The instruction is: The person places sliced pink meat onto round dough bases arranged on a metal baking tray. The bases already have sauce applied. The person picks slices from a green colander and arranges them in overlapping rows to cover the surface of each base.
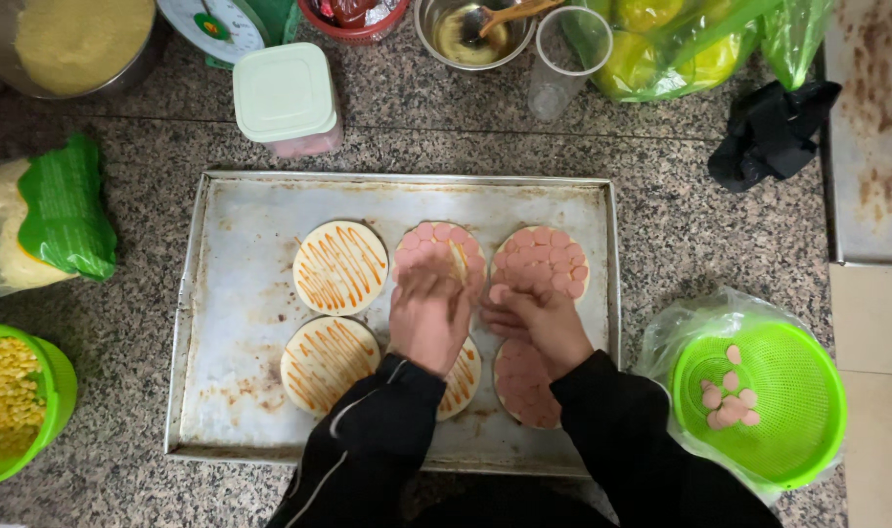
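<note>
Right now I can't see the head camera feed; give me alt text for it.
Both hands, left hand and right hand, place pink sausage slices on round dough bases on a metal baking tray; two bases at left show only sauce stripes. A green colander with a few slices sits right of the tray.

I am seeing a green-and-white bag point(40, 220) lying on the counter at the far left. A square white-lidded tub point(288, 98) is standing just above the tray's top edge. A round white scale dial point(213, 24) is showing at the top edge. A clear green bag of yellow-green produce point(681, 44) is sitting top right.
</note>
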